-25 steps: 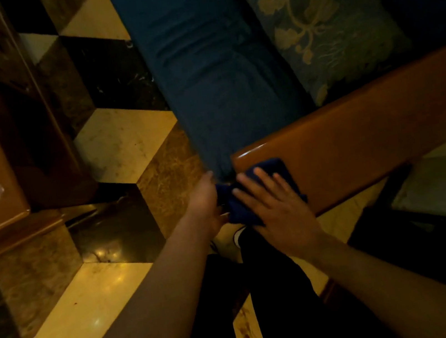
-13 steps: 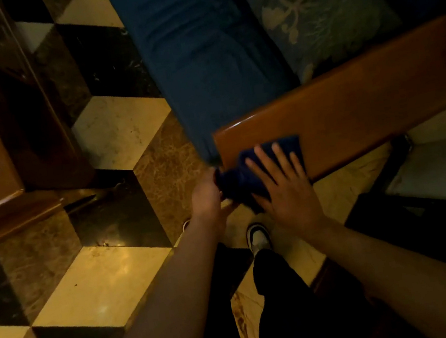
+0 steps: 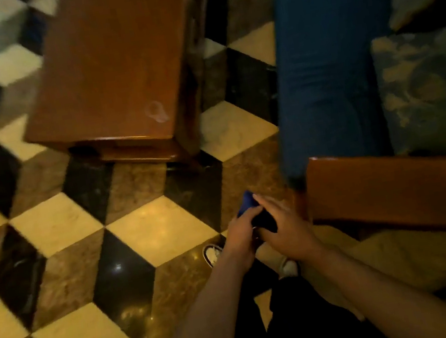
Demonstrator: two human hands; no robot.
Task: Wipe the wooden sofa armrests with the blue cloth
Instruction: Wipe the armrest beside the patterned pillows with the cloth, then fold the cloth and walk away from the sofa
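The blue cloth [image 3: 247, 203] is bunched between both hands, just left of the wooden armrest's end and clear of the wood. My left hand [image 3: 242, 231] grips its left side. My right hand [image 3: 286, 226] closes over its right part, fingers spread across the dark folds. The glossy brown wooden armrest [image 3: 394, 188] runs from centre right to the right edge. Behind it lie the blue sofa seat cushion [image 3: 324, 59] and a floral pillow [image 3: 431, 89].
A wooden coffee table [image 3: 112, 69] stands at upper centre, with a clear plastic cup [image 3: 157, 113] lying near its corner. The floor [image 3: 58, 224] has cream, brown and black cube-pattern tiles. My shoes [image 3: 213, 253] show below the hands.
Both hands have pulled the cloth off the armrest's end and to its left. The view has swung left, bringing the coffee table and more floor into sight.
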